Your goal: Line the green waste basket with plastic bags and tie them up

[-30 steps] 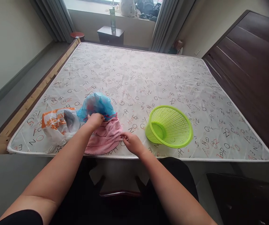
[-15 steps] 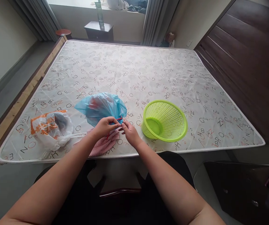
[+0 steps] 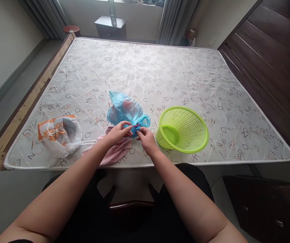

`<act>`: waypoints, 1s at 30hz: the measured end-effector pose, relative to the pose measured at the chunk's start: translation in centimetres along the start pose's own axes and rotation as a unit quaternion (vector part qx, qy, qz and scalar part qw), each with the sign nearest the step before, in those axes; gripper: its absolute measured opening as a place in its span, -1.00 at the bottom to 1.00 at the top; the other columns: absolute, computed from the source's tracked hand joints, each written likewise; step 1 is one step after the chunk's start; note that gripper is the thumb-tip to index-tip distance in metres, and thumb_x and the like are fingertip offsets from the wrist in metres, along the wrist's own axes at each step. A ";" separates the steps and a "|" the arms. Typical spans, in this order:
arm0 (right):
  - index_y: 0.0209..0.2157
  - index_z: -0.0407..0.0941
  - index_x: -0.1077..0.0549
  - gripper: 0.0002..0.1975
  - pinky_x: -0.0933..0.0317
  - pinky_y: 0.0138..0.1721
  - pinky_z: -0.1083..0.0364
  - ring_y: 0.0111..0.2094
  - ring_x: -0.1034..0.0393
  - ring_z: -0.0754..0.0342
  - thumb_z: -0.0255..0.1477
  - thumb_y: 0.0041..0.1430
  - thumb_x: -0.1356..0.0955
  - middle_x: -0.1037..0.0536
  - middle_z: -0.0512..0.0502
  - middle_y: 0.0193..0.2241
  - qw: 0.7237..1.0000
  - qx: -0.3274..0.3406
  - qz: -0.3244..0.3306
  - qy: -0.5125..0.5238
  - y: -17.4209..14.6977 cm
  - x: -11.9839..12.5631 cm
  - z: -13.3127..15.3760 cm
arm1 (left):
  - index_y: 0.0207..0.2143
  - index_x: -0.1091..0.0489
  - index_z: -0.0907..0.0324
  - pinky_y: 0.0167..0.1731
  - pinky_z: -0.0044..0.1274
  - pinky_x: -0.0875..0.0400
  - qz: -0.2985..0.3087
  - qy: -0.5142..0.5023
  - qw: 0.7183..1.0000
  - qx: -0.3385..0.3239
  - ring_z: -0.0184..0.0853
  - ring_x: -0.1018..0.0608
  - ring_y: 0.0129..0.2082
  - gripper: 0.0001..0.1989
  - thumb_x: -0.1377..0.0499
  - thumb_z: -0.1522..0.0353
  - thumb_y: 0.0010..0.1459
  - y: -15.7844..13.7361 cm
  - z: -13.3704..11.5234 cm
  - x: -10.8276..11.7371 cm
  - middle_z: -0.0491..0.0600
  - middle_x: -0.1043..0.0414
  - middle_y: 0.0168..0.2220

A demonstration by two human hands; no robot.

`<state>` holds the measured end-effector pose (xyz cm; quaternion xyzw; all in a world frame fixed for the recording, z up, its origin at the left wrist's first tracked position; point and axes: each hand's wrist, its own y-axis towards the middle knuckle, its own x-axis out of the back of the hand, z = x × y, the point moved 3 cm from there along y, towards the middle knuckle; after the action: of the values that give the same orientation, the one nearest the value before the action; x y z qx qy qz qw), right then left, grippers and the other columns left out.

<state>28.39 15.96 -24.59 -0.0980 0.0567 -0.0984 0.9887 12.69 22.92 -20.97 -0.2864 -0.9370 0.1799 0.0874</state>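
Note:
A blue plastic bag (image 3: 127,108) with reddish contents showing through lies on the mattress, its gathered neck towards me. A thin red tie (image 3: 135,125) crosses that neck. My left hand (image 3: 121,131) is closed at the neck's left side, fingers at the red tie. From the right, my right hand (image 3: 147,137) pinches the bunched end of the bag between thumb and fingers. Beneath my left forearm and the bag is a pink towel (image 3: 117,150). To the right of my hands, a lime-green plastic basket (image 3: 182,130) is tilted with its mouth towards me.
An orange-and-white plastic bag (image 3: 60,135) with twisted handles lies at the left on the letter-printed mattress (image 3: 135,74). A wooden bed rail (image 3: 38,87) runs along the left, a dark headboard (image 3: 256,67) along the right. Behind stand a nightstand (image 3: 111,27) and a red stool (image 3: 71,29).
The blue bag has turned, its far corner now pointing up and away, and has shifted right with both hands. The red tie lies closer around the neck. The view has shifted slightly.

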 end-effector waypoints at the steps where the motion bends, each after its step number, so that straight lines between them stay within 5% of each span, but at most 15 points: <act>1: -0.26 -0.08 -0.49 -0.72 -0.37 -0.23 0.08 -0.24 -0.41 0.06 -0.15 0.18 -0.38 -0.54 -0.06 -0.27 0.999 0.026 0.001 -0.033 -0.1 0.0 0.1 | 0.05 -0.37 0.15 -0.21 -0.42 -0.51 -0.003 0.010 1.000 0.001 -0.26 -0.63 -0.32 -0.40 -0.30 -0.03 0.11 0.2 0.4 -0.1 -0.03 -0.57 -0.35; 5: -0.28 -0.07 -0.51 -0.79 -0.31 -0.04 0.02 -0.14 -0.41 0.00 -0.22 0.23 -0.37 -0.55 -0.09 -0.22 0.981 0.114 0.006 -0.153 -0.7 -0.3 0.5 | -0.19 -0.45 0.15 -0.36 -0.51 -0.37 -0.027 0.118 0.991 -0.054 -0.31 -0.53 -0.39 -0.55 -0.27 -0.03 0.13 0.5 0.7 -0.1 -0.08 -0.51 -0.40; 8: -0.32 -0.07 -0.48 -0.79 -0.28 -0.07 0.03 -0.19 -0.40 0.00 -0.24 0.27 -0.33 -0.54 -0.07 -0.29 0.976 0.120 0.008 -0.182 -0.8 -0.4 0.8 | -0.41 -0.44 0.15 -0.42 -0.53 -0.25 -0.092 0.192 0.974 -0.075 -0.34 -0.43 -0.42 -0.60 -0.22 -0.01 0.16 0.4 0.0 0.5 -0.11 -0.42 -0.47; 14: -0.44 -0.06 -0.41 -0.78 -0.24 -0.13 0.04 -0.26 -0.34 0.02 -0.26 0.23 -0.32 -0.48 -0.03 -0.38 0.973 0.093 0.021 -0.209 -0.4 -0.5 1.0 | -0.36 -0.48 0.13 -0.35 -0.51 -0.26 -0.161 0.223 0.959 -0.071 -0.30 -0.45 -0.37 -0.67 -0.18 0.06 0.20 0.3 -0.8 1.4 -0.08 -0.50 -0.41; 18: -0.49 -0.05 -0.33 -0.73 -0.28 -0.27 0.08 -0.36 -0.30 0.06 -0.21 0.22 -0.30 -0.40 0.02 -0.48 0.990 0.021 0.031 -0.137 -0.2 -0.4 0.4 | -0.34 -0.46 0.15 -0.36 -0.52 -0.28 -0.098 0.207 0.971 -0.075 -0.30 -0.44 -0.37 -0.64 -0.16 0.04 0.20 0.5 -0.8 1.0 -0.08 -0.48 -0.41; 24: -0.16 -0.04 -0.38 -0.64 -0.36 -0.32 0.14 -0.31 -0.42 0.09 -0.09 0.15 -0.39 -0.54 0.01 -0.28 0.995 -0.055 0.003 0.086 0.1 -0.1 0.4 | -0.36 -0.48 0.13 -0.39 -0.53 -0.25 0.038 0.243 0.965 -0.091 -0.33 -0.41 -0.41 -0.71 -0.17 0.11 0.21 0.3 -0.3 -0.1 -0.11 -0.43 -0.45; 27: -0.15 -0.07 -0.43 -0.62 -0.38 -0.20 0.11 -0.23 -0.47 0.06 -0.18 0.05 -0.47 -0.58 -0.02 -0.24 0.995 -0.038 0.048 0.076 0.2 -0.3 0.6 | -0.39 -0.49 0.14 -0.40 -0.53 -0.26 0.079 0.254 0.960 -0.094 -0.32 -0.42 -0.42 -0.82 -0.20 0.22 0.15 0.0 0.0 -0.5 -0.11 -0.44 -0.45; 30: -0.26 -0.10 -0.46 -0.72 -0.37 -0.19 0.08 -0.28 -0.45 0.06 -0.21 0.08 -0.46 -0.57 -0.01 -0.32 0.999 -0.020 0.023 0.013 0.2 -0.2 0.4 | -0.34 -0.54 0.14 -0.31 -0.52 -0.33 0.121 0.225 0.963 -0.090 -0.26 -0.50 -0.33 -0.79 -0.17 0.23 0.16 -0.1 0.2 -0.4 -0.07 -0.53 -0.35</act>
<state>28.32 16.23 -24.18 -0.1150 0.0741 -0.0754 0.9877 12.93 22.51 -21.18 -0.4372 -0.8638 0.0349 0.2479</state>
